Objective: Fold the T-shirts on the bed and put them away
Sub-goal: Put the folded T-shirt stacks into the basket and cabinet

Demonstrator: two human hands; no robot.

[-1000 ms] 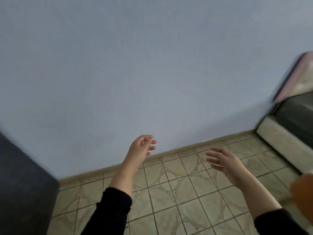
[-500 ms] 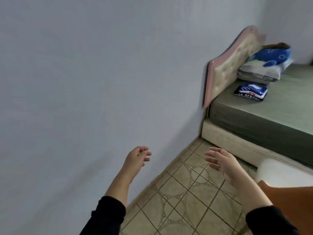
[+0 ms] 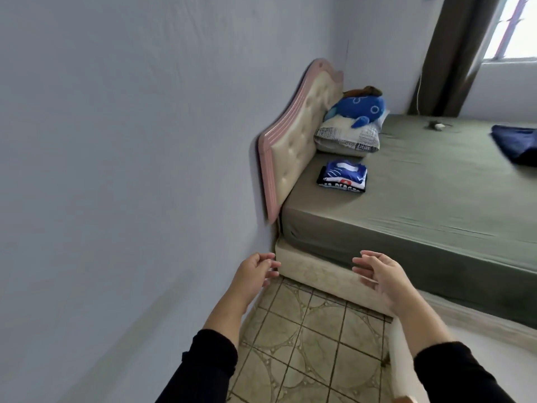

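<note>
Left hand (image 3: 255, 271) and right hand (image 3: 380, 276) empty, fingers relaxed, above the tiled floor. One folded blue printed T-shirt (image 3: 343, 177) sits on the green-sheeted bed (image 3: 421, 199), not stored. Crumpled navy cloth (image 3: 515, 144), probably another shirt, looks unfolded.

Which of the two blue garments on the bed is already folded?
The blue-and-white printed T-shirt, a compact squared bundle near the headboard. The dark navy garment at the right edge lies loosely spread, partly cut off by the frame.
</note>
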